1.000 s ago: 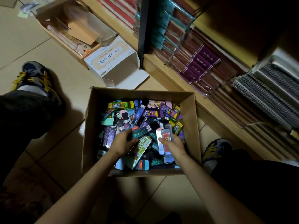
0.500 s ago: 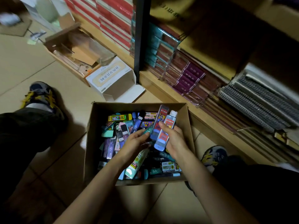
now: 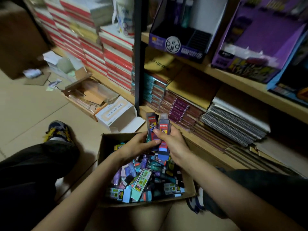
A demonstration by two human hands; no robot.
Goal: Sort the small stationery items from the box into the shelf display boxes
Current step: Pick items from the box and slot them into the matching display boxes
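- Fingers [image 3: 150, 143] of both hands were curled round two slim packs [image 3: 164, 129]; the left hand [image 3: 136, 146] gripped low from the left and the right hand [image 3: 175, 144] from the right, thumb across the front.
- Packs were held side by side, just above the far edge of the cardboard box [image 3: 104, 147], with many more small items still loose inside it.
- Long axis ran up and away from the person, tops toward the shelf.
- Purple display boxes [image 3: 180, 47] sat on the upper shelf board [image 3: 233, 75], above and to the right of the packs and well apart from them. My call: the right hand was nearer and likely to do the placing.
- The nearest display box had a dark slotted tray (slot fit too blurry to judge).
- Box sat on a tan tiled floor [image 3: 25, 105], between the person's legs.
- Dim stockroom: red-and-white book stacks [image 3: 116, 52] to the left, spiral notebooks [image 3: 233, 125] on the low shelf, an open white carton [image 3: 116, 114] beside the box.
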